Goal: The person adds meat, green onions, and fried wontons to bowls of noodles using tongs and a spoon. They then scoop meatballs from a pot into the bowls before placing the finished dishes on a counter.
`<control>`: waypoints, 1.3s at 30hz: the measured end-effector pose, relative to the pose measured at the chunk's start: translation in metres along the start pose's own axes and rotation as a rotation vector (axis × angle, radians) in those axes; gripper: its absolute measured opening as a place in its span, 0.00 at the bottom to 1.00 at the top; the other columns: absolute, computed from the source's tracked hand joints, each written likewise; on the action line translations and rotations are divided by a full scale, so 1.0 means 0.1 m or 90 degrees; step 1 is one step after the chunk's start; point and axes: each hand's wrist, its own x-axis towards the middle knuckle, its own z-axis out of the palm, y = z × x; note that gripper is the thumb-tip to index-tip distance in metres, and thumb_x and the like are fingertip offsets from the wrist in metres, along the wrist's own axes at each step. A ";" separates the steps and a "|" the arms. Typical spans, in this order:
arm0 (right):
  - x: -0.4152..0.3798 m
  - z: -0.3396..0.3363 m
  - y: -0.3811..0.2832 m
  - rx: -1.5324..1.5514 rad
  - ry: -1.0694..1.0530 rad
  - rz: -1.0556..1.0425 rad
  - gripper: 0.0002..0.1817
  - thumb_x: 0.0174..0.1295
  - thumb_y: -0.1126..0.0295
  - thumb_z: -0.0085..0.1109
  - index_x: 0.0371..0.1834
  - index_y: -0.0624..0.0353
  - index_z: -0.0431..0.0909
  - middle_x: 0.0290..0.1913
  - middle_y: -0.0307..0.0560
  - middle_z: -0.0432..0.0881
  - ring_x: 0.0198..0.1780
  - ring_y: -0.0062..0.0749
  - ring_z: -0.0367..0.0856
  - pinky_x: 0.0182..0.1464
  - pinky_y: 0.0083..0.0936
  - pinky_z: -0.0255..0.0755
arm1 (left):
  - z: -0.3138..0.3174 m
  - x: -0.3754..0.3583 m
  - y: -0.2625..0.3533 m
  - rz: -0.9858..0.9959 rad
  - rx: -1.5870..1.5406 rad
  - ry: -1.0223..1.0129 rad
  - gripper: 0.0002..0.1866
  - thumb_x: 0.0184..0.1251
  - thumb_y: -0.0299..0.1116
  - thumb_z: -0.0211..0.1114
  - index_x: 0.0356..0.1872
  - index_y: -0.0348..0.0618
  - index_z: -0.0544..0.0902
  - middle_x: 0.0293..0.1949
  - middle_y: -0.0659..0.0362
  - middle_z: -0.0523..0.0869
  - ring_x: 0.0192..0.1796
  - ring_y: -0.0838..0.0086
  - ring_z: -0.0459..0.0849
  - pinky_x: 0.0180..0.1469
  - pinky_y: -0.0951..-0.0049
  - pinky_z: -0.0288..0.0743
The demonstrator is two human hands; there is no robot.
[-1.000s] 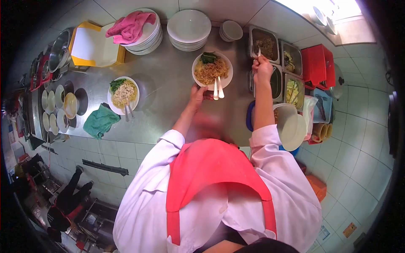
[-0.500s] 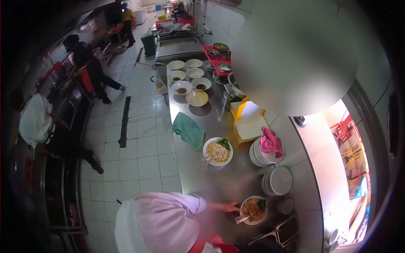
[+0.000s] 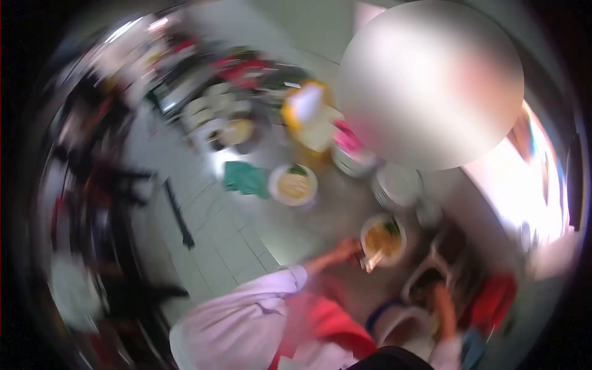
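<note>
Two noodle plates stood filled: our left hand (image 3: 346,250) touched the nearer plate (image 3: 383,239), grip unclear; the right hand (image 3: 439,296) reached apart, blurred; toppings apparently remained.

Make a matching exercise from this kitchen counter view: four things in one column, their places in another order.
Things:
1. green cloth
2. round white plate of pale noodles
3. round white plate of orange noodles
4. pink cloth

Places:
A. atop a plate stack
B. at the left hand
C. counter edge, left of the pale noodles
D. between green cloth and plate stacks

Pairs: 1-C, 2-D, 3-B, 4-A
</note>
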 end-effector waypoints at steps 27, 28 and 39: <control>-0.60 0.08 -0.07 0.420 0.125 0.027 0.13 0.51 0.64 0.60 0.28 0.65 0.81 0.23 0.50 0.80 0.29 0.33 0.77 0.33 0.30 0.69 | 0.08 0.00 0.20 -0.111 -0.183 -0.075 0.16 0.70 0.39 0.50 0.52 0.38 0.68 0.34 0.51 0.82 0.31 0.69 0.84 0.31 0.72 0.81; -0.65 0.04 -0.05 0.451 0.155 0.037 0.12 0.52 0.64 0.60 0.26 0.65 0.80 0.20 0.43 0.78 0.25 0.22 0.74 0.29 0.25 0.67 | 0.15 0.01 0.27 -0.087 -0.147 -0.066 0.17 0.70 0.38 0.50 0.53 0.38 0.67 0.35 0.50 0.82 0.30 0.69 0.84 0.31 0.72 0.81; -0.43 -0.39 -1.74 0.563 0.505 0.181 0.12 0.56 0.64 0.59 0.29 0.65 0.80 0.20 0.42 0.77 0.24 0.20 0.72 0.26 0.23 0.66 | 0.20 0.15 0.19 -0.113 -0.053 -0.068 0.27 0.61 0.26 0.49 0.59 0.34 0.51 0.31 0.41 0.81 0.25 0.60 0.84 0.25 0.68 0.81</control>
